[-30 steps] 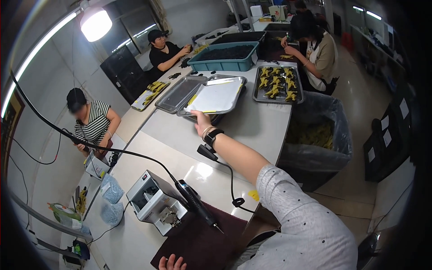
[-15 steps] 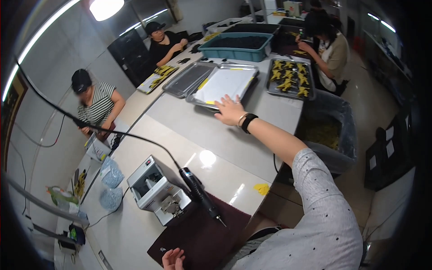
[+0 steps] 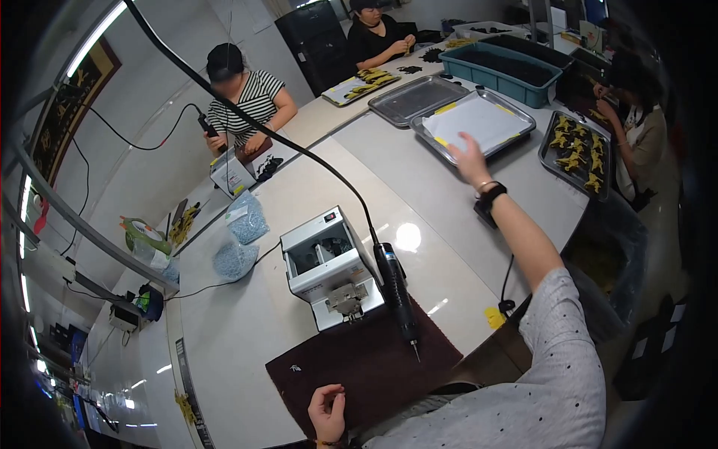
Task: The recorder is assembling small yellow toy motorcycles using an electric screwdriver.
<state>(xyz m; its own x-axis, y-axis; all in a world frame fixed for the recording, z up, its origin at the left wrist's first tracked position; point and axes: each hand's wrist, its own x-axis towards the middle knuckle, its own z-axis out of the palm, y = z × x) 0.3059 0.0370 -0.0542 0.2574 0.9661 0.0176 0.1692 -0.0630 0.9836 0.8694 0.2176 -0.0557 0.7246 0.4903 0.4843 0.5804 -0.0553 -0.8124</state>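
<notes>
My right hand (image 3: 470,159), a dark band at its wrist, is at the near edge of a metal tray (image 3: 516,138). Its fingers are stretched out and hold nothing visible; contact with the rim is hard to tell. White paper with yellow strips (image 3: 479,122) lies in the tray. My left hand (image 3: 327,410) hovers loosely curled over a dark red cloth (image 3: 389,374), thumb apart from the fingers, with nothing seen in it. Ahead of it stands a white boxy machine (image 3: 329,262) with a metal fixture. A black screwdriver-like power tool (image 3: 396,295) rests against the machine, its cord running up.
Beyond are an empty metal tray (image 3: 410,103), a teal bin (image 3: 535,86) of dark pieces and a tray of yellow-and-black figures (image 3: 591,179). Bags of pale blue beads (image 3: 236,258) lie left. A lined bin (image 3: 609,262) stands right of the table. Several co-workers (image 3: 258,97) sit around.
The view has swung, shifting the scene rightward. My right hand was spread at the paper-covered tray's near edge; now its fingers are closer together. The striped-top co-worker now holds up a dark tool.
</notes>
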